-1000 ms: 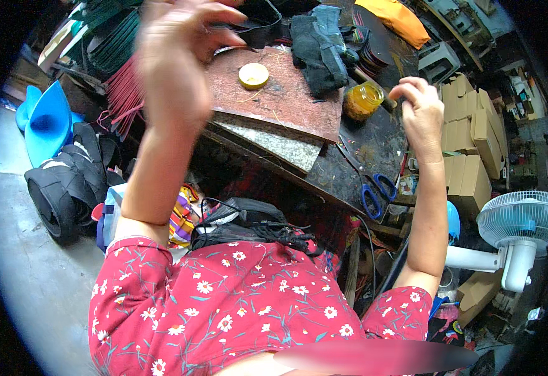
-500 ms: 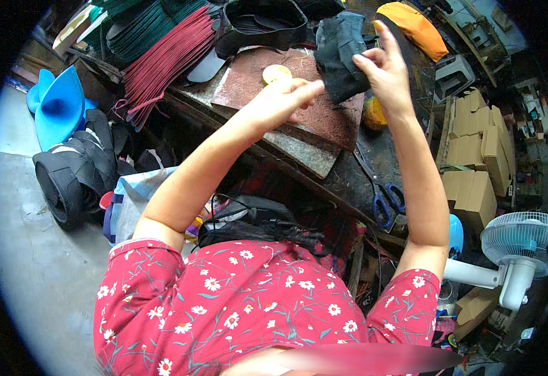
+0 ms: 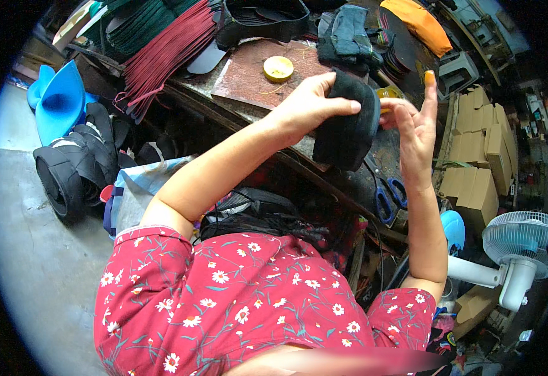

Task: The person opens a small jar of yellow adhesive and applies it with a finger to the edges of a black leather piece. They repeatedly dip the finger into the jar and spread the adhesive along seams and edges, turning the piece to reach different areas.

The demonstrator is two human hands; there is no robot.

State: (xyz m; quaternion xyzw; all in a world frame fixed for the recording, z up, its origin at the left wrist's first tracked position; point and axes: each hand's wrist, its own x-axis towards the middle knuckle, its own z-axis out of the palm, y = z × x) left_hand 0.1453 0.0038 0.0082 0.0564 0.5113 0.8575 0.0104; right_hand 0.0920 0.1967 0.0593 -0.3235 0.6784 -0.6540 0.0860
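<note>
Cluttered with shoe parts, the workbench carries a yellow round tin just beyond the fingertips and blue-handled scissors below the wrists. She lifts a dark shoe sole above the bench; her left hand wraps over its top, thumb laid along the upper edge. Her right hand stands beside the sole's far edge with fingers spread and loose, fingertips at or just off its rim; whether they touch I cannot tell. A yellow cap sits on one raised fingertip. To my eye, she should keep the left grip firm and the sole steady, so the right fingertips can run along the rim evenly.
</note>
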